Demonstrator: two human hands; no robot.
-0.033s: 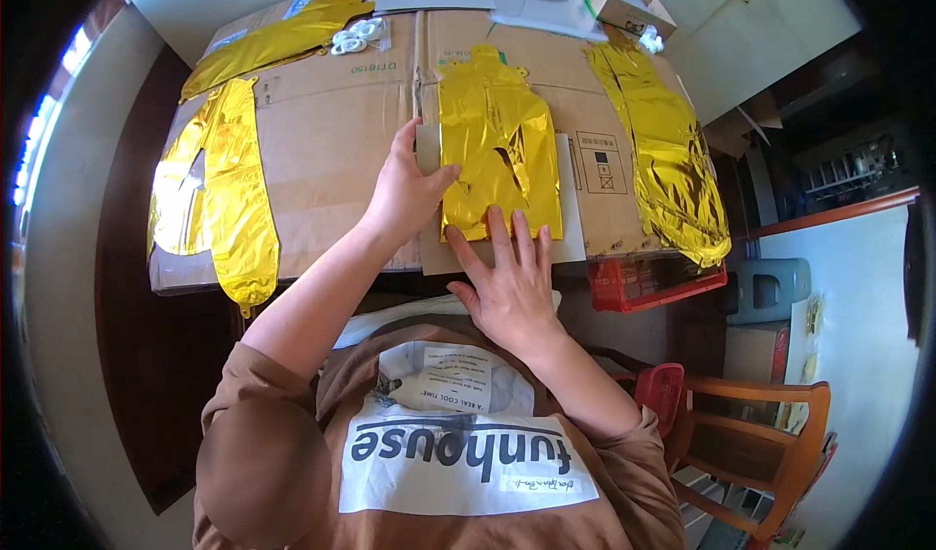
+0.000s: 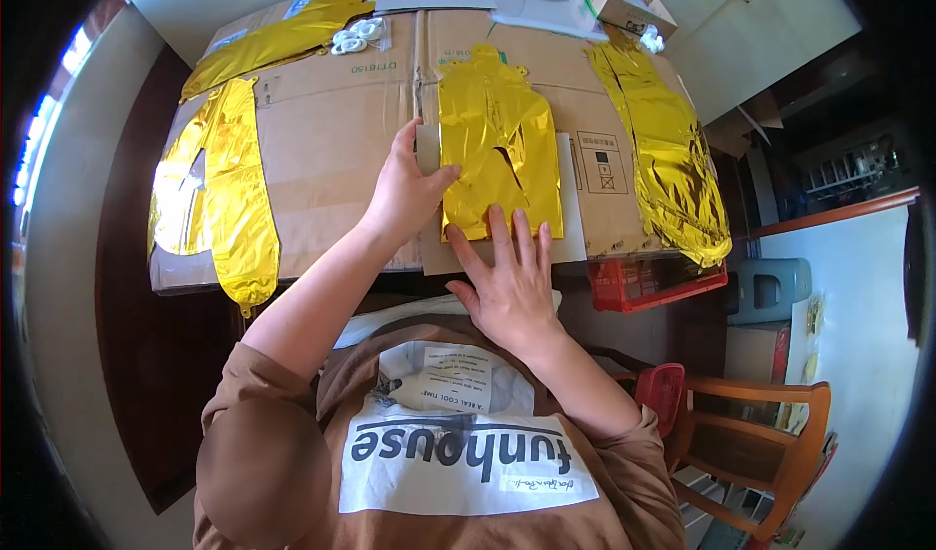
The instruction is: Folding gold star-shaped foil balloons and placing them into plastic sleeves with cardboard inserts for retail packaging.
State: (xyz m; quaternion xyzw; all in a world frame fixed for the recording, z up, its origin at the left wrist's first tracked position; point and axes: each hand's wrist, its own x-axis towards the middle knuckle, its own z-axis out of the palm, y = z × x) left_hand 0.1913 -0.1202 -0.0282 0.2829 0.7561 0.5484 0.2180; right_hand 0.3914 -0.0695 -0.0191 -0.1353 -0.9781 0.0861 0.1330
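A folded, deflated gold foil balloon (image 2: 483, 111) lies on a thin grey board (image 2: 571, 204) on top of a cardboard box (image 2: 336, 160). My left hand (image 2: 409, 189) is at the foil's left edge, thumb resting on the foil and index finger stretched away from it along the board's side; its other fingers are mostly hidden. Across the foil's near edge my right hand (image 2: 512, 282) lies flat, fingers spread, with its fingertips on the foil. A dark slit-like crease runs across the middle of the foil.
More flat gold foil balloons lie at the left (image 2: 239, 189), the far left (image 2: 278, 53) and the right (image 2: 673, 150). White ribbon-like coils (image 2: 358, 36) and a small open carton (image 2: 627, 4) sit farther back. A red crate (image 2: 658, 287) and a wooden chair (image 2: 809, 423) stand right.
Both hands stay in place. The foil's creases and reflections near its middle have shifted slightly, and its surface looks a little flatter.
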